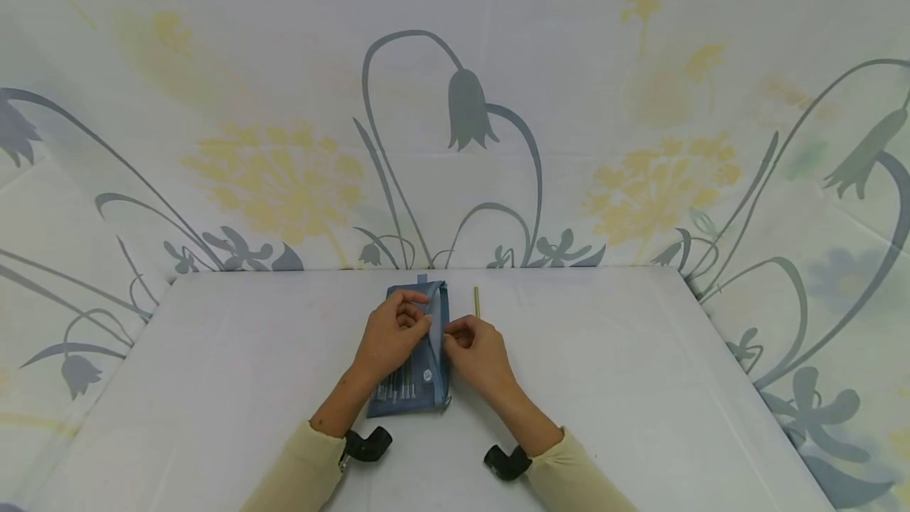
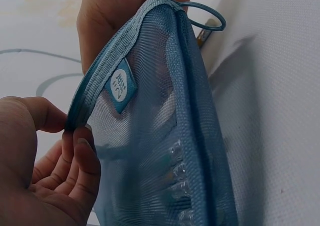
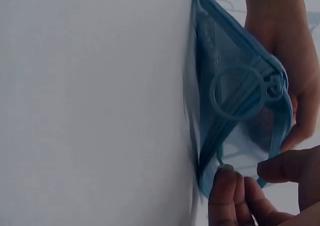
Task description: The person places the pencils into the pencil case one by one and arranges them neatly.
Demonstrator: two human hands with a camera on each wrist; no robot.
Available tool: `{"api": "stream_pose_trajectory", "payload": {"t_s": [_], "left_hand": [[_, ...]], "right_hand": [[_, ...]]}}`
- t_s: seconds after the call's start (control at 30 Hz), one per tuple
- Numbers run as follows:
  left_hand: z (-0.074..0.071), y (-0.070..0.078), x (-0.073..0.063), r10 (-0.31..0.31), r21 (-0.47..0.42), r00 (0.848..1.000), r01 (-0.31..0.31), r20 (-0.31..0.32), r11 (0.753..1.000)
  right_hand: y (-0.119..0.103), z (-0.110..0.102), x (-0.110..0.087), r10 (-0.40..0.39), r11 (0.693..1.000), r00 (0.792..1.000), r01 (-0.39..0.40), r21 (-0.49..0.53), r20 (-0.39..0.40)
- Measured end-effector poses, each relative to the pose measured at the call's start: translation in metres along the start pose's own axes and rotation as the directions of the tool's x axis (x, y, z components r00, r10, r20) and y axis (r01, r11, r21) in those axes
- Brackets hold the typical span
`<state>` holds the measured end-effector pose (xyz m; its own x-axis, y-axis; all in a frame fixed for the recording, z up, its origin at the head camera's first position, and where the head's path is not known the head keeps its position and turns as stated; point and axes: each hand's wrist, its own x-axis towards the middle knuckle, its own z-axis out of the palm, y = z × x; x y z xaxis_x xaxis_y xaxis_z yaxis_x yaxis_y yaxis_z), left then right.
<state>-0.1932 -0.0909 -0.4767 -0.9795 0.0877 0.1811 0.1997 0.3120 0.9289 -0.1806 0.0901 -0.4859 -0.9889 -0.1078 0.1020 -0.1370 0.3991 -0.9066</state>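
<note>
The left hand [image 1: 389, 336] pinches one edge of the blue mesh pouch's [image 1: 419, 370] opening; the right hand [image 1: 478, 350] pinches the opposite edge at about 3 o'clock, fingers curled. The pouch lies at the counter's [image 1: 640, 385] centre, its mouth held apart, and several clear-capped pens [image 2: 181, 178] show through the mesh. If either pinch slips, the mouth could fall closed or the pens slide out. A thin stick [image 1: 477, 303] lies just past the right hand at 12 o'clock.

The left hand [image 1: 389, 336] covers much of the mesh pouch [image 1: 415, 374]; its contents blur behind the mesh; the label's [image 2: 122, 85] print is too small to read.
</note>
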Motion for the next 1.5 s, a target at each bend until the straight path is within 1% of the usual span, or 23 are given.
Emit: {"api": "stream_pose_trajectory", "payload": {"t_s": [0.07,0.23,0.37,0.43,0.5,0.63,0.77,0.8,0.97,1.27,1.5], "left_hand": [[0.0,0.0,0.0,-0.002,-0.002,1.0,0.002,0.0,1.0],[0.0,0.001,0.0,-0.01,-0.001,1.0,0.01,0.0,1.0],[0.0,0.001,0.0,-0.012,0.002,1.0,0.012,-0.001,1.0],[-0.001,0.001,0.0,-0.012,0.003,1.0,0.012,-0.001,1.0],[-0.001,0.001,0.0,-0.012,0.005,1.0,0.012,-0.001,1.0],[-0.001,0.0,0.0,-0.012,0.01,1.0,0.012,-0.001,1.0],[-0.001,-0.001,-0.001,-0.012,0.013,1.0,0.012,0.003,1.0],[-0.001,-0.001,-0.001,-0.012,0.012,1.0,0.012,0.005,1.0],[-0.001,0.0,-0.001,-0.01,0.011,1.0,0.01,0.006,1.0],[0.0,-0.002,-0.001,-0.006,0.012,1.0,0.006,0.002,1.0],[-0.001,-0.002,-0.001,-0.008,0.011,1.0,0.007,0.007,1.0]], "right_hand": [[0.001,-0.003,0.002,0.004,1.0,1.0,-0.005,-0.007,-0.017],[0.005,-0.014,0.007,0.045,0.999,0.998,-0.044,0.028,-0.047],[0.008,-0.023,0.011,0.115,0.993,0.991,-0.113,0.031,-0.071],[0.009,-0.027,0.013,0.144,0.99,0.985,-0.144,0.008,-0.092],[0.012,-0.03,0.015,0.16,0.986,0.981,-0.165,-0.037,-0.113],[0.017,-0.036,0.016,0.168,0.971,0.976,-0.187,-0.146,-0.136],[0.02,-0.04,0.015,0.185,0.957,0.977,-0.204,-0.204,-0.106],[0.021,-0.041,0.015,0.181,0.956,0.979,-0.198,-0.215,-0.096],[0.022,-0.042,0.013,0.18,0.955,0.983,-0.186,-0.233,-0.047],[0.023,-0.042,0.014,0.165,0.951,0.986,-0.167,-0.259,-0.03],[0.021,-0.042,0.013,0.177,0.941,0.984,-0.178,-0.288,-0.029]]}}
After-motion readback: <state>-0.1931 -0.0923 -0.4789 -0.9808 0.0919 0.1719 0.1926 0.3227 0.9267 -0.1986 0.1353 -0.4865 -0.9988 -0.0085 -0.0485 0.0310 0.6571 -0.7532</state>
